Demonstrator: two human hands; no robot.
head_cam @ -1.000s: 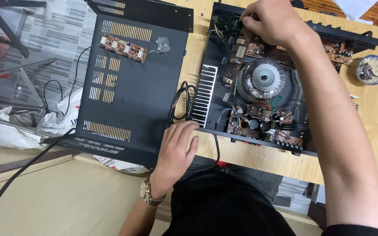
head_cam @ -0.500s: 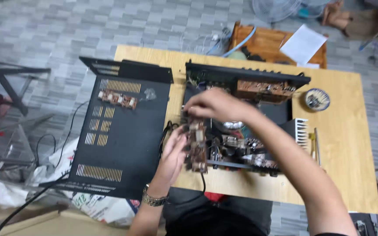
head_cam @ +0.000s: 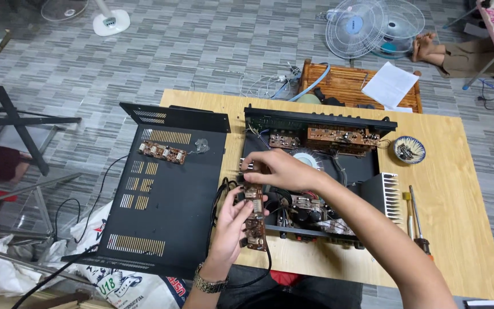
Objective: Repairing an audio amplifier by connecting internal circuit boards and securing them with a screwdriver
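Wooden surface [head_cam: 458, 229] carries opened amplifier chassis [head_cam: 321, 183] | black lid [head_cam: 161, 194] already off, lying alongside | narrow brown circuit board [head_cam: 254, 220] lifted at chassis's front-left corner, wires attached | left hand [head_cam: 230, 226] fingers grip its lower part | right hand [head_cam: 278, 170] fingers pinch its top

An opened amplifier chassis [head_cam: 338, 171] is set at the centre of the wooden table [head_cam: 458, 229]. Its removed cover [head_cam: 161, 194] is laid to the left, with a small board [head_cam: 162, 152] on it. A circuit board [head_cam: 254, 220] is held at the chassis's lower left edge between the left hand [head_cam: 230, 226] and right hand [head_cam: 278, 171]. A small dish [head_cam: 409, 150] and screwdrivers [head_cam: 414, 217] are placed to the right. Two fans [head_cam: 373, 28] are seen on the floor at the upper right.
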